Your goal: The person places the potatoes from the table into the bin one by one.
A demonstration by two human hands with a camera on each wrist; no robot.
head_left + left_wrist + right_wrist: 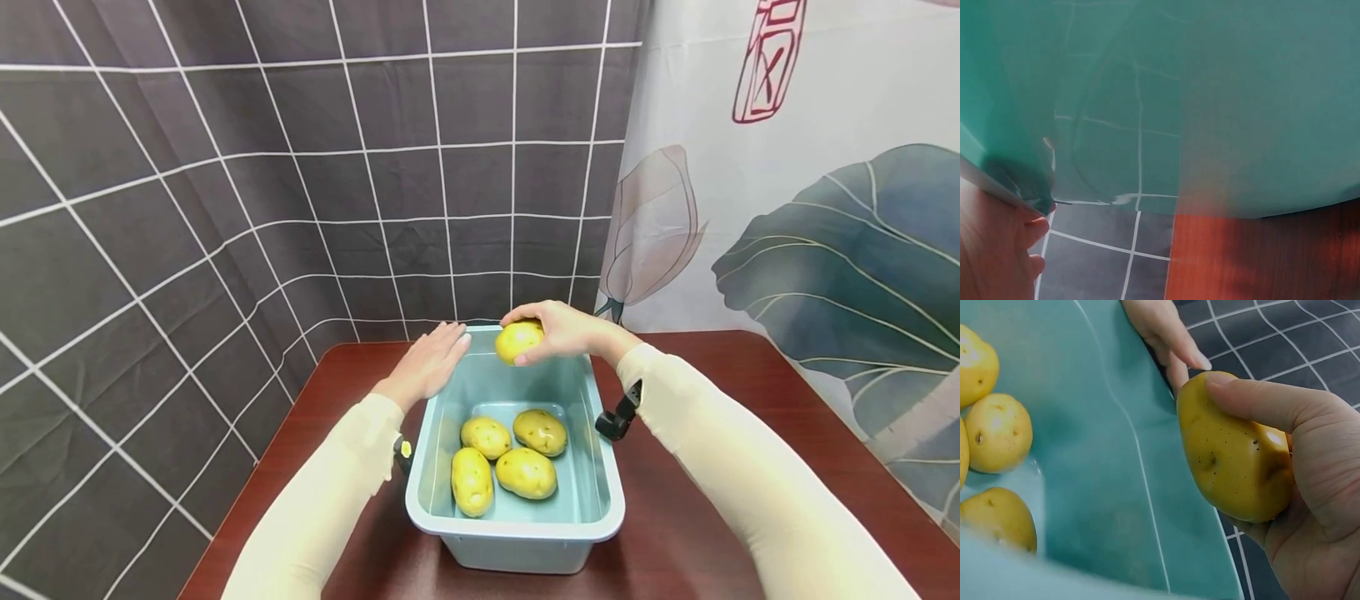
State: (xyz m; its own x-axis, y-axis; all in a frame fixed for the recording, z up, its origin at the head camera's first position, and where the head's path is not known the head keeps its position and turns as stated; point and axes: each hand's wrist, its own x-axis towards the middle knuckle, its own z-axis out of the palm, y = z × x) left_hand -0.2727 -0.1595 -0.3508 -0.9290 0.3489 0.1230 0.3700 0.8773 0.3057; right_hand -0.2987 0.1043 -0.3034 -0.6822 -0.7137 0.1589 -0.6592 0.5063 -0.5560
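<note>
A: Right hand grasps a smooth, speckled yellow potato over the far rim of the glossy teal plastic tub.

B: Left hand flat, fingers straight, against the tub's far-left corner.

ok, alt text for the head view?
A right hand holds a potato over the far rim of a light blue tub holding four potatoes; the left hand rests flat on the tub's far left corner.
</note>
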